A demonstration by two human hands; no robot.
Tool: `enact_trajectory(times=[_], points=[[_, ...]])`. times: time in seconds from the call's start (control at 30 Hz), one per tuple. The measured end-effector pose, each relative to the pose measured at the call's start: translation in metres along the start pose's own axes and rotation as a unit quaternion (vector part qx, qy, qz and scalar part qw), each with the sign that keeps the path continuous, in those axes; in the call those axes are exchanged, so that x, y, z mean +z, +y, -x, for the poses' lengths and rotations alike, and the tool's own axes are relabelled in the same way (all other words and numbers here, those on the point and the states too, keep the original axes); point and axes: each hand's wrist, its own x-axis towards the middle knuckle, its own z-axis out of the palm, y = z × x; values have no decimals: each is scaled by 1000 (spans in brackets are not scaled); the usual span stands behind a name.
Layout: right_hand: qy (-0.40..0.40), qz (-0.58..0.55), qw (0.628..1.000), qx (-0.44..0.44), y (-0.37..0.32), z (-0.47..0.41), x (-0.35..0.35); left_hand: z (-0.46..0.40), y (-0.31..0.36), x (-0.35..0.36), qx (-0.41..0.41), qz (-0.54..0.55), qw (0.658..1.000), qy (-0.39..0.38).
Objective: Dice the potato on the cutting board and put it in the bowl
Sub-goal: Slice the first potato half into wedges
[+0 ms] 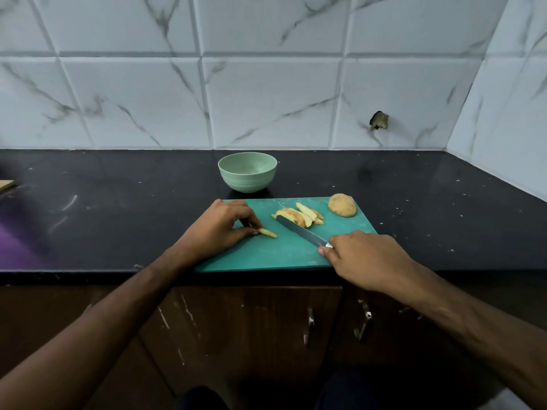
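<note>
Head view: a green cutting board (284, 253) lies at the near edge of the black tabletop (118, 202), and everything else is placed from it. On the board's left part, the left hand (217, 227) rests with its fingers curled, pinching one end of a single potato strip (268, 232) between fingertip and thumb; the strip lies flat on the board and sticks out to the right of that hand. Near the board's middle, toward its far edge, sits a small heap of potato wedges (299, 216), well apart from the left hand. An uncut potato half (342, 205), skin side up, sits at the board's far right corner, apart from the wedges. The right hand (367, 260) is over the board's near right corner, fingers wrapped round the handle of a knife (302, 232); the handle itself is hidden inside the grip. The blade slants up and to the left across the board, its tip touching or just beside the wedges, between the heap and the strip. A pale green bowl (247, 172) stands on the tabletop just beyond the board's far left edge; nothing shows inside it.
</note>
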Motion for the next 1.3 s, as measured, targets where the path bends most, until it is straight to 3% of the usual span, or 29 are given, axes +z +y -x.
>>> enact_trajectory(times=[0.43,0.6,0.7,1.13,1.3], points=[[-17,-22,999,-30,-12,8,-11,7,4,0,13,28,999,-17],[-11,-15,999,-38,-18,13,-14,-1,4,6,-62,91,994,-6],[-4,-7,999,-38,-19,14,-14,-5,-1,6,-91,109,989,-37],[11,46,997,-65,-24,19,-11,-13,-10,4,-100,170,975,-105],[35,94,992,-76,-28,24,-2,-13,-6,5,-86,191,973,-97]])
